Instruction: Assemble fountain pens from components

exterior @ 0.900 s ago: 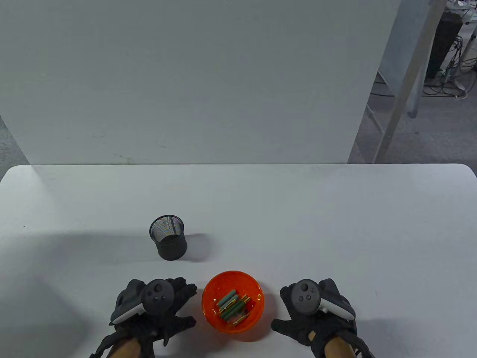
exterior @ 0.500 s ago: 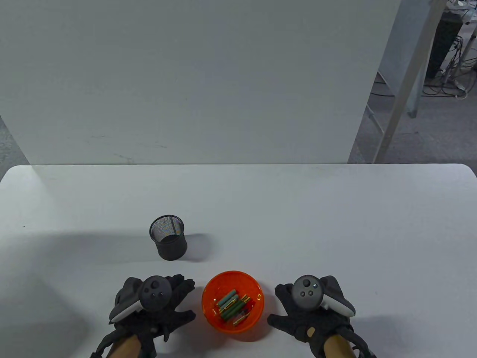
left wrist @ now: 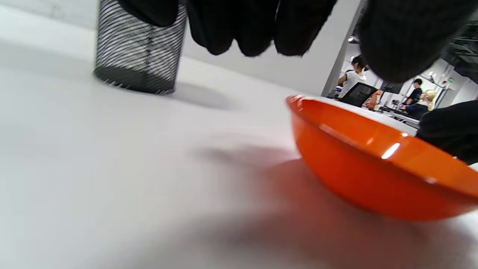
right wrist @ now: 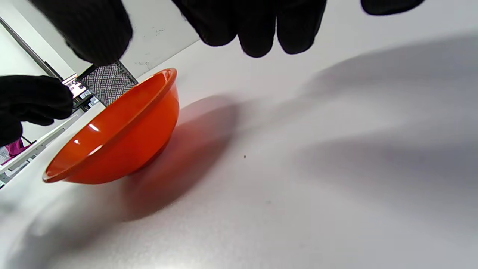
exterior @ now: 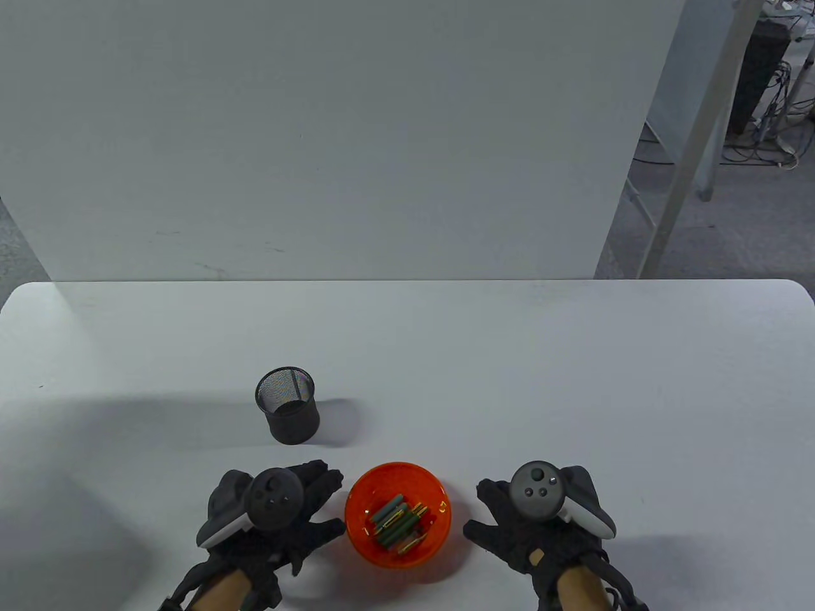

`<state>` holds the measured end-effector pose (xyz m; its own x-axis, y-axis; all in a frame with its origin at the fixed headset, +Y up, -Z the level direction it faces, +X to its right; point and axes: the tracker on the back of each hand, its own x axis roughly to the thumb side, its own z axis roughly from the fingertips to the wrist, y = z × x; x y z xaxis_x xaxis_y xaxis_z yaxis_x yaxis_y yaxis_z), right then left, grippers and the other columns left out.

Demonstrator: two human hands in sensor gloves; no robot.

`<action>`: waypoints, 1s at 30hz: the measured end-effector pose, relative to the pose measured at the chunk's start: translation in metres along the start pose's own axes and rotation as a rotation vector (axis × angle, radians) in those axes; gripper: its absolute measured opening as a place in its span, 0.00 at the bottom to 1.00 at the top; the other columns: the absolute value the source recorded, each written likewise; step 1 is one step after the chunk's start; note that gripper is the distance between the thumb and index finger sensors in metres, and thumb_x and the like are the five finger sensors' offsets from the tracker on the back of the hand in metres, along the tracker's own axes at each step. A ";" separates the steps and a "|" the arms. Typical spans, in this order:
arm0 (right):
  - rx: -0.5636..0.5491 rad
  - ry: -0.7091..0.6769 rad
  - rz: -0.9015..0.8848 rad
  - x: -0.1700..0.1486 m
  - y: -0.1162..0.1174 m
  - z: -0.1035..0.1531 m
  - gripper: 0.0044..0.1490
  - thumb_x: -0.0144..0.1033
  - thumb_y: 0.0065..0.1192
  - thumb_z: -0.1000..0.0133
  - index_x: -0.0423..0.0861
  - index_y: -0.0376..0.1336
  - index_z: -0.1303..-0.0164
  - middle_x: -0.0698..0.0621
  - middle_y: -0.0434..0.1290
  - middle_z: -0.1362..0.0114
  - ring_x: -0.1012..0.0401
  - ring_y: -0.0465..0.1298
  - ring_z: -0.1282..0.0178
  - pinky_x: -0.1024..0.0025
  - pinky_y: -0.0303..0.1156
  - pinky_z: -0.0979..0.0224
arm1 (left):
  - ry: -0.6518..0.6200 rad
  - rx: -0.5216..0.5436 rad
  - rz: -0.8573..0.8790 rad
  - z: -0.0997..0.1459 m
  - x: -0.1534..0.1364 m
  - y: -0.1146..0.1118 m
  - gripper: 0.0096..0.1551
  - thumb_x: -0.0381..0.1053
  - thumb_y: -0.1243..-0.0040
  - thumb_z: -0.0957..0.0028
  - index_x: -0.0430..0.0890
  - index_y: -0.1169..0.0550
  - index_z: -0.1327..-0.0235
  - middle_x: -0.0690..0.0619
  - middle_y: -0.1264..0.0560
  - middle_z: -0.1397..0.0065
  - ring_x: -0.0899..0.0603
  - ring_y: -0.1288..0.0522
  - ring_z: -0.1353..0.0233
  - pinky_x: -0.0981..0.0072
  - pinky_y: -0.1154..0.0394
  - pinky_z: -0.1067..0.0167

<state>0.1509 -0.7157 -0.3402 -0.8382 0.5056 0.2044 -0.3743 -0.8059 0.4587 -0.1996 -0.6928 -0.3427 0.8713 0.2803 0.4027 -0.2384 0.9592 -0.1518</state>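
Flanking orange bowl (exterior: 364, 484), both hands' grip wide, empty (pen parts (exterior: 396, 523) indistinct, wrist views hide them).

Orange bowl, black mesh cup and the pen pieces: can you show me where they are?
orange bowl (exterior: 439, 528), table view, right inner wall
black mesh cup (exterior: 294, 423), table view, outer side wall
pen pieces (exterior: 395, 522), table view, middle of pile

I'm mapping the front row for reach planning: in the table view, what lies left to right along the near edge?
left hand → orange bowl of pen parts → right hand
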 end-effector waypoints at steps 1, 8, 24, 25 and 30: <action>0.001 0.000 0.000 0.000 0.000 0.000 0.52 0.62 0.49 0.36 0.38 0.44 0.13 0.33 0.50 0.13 0.34 0.53 0.17 0.19 0.47 0.27 | -0.007 0.017 -0.023 -0.004 0.011 0.002 0.39 0.69 0.35 0.51 0.56 0.27 0.27 0.51 0.35 0.20 0.38 0.34 0.22 0.36 0.38 0.27; 0.001 -0.012 -0.011 0.000 0.000 -0.003 0.52 0.62 0.49 0.36 0.38 0.45 0.13 0.33 0.50 0.13 0.34 0.53 0.17 0.19 0.47 0.28 | 0.114 -0.166 -0.325 -0.047 0.085 -0.017 0.36 0.64 0.30 0.52 0.54 0.23 0.30 0.49 0.36 0.23 0.37 0.35 0.26 0.34 0.41 0.27; -0.048 -0.018 -0.025 -0.002 -0.007 0.001 0.51 0.61 0.49 0.35 0.38 0.47 0.13 0.33 0.51 0.13 0.34 0.53 0.17 0.19 0.46 0.28 | 0.092 -0.180 -0.478 -0.062 0.101 -0.054 0.32 0.62 0.32 0.50 0.54 0.20 0.33 0.50 0.34 0.24 0.37 0.33 0.27 0.33 0.41 0.27; -0.046 -0.016 -0.030 -0.003 -0.007 0.001 0.51 0.61 0.49 0.35 0.38 0.47 0.13 0.33 0.51 0.13 0.34 0.53 0.17 0.19 0.46 0.28 | 0.095 -0.176 -0.476 -0.062 0.101 -0.054 0.31 0.62 0.32 0.50 0.54 0.20 0.34 0.50 0.33 0.25 0.38 0.33 0.28 0.33 0.41 0.27; -0.045 -0.010 -0.039 -0.004 -0.008 0.002 0.50 0.61 0.49 0.35 0.38 0.47 0.14 0.32 0.51 0.13 0.33 0.53 0.17 0.19 0.46 0.28 | 0.090 -0.169 -0.477 -0.060 0.103 -0.055 0.31 0.62 0.32 0.50 0.53 0.20 0.33 0.49 0.33 0.25 0.37 0.33 0.28 0.33 0.40 0.27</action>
<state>0.1580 -0.7111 -0.3430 -0.8187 0.5400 0.1954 -0.4247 -0.7983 0.4270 -0.0716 -0.7184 -0.3469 0.9015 -0.1990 0.3842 0.2611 0.9583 -0.1165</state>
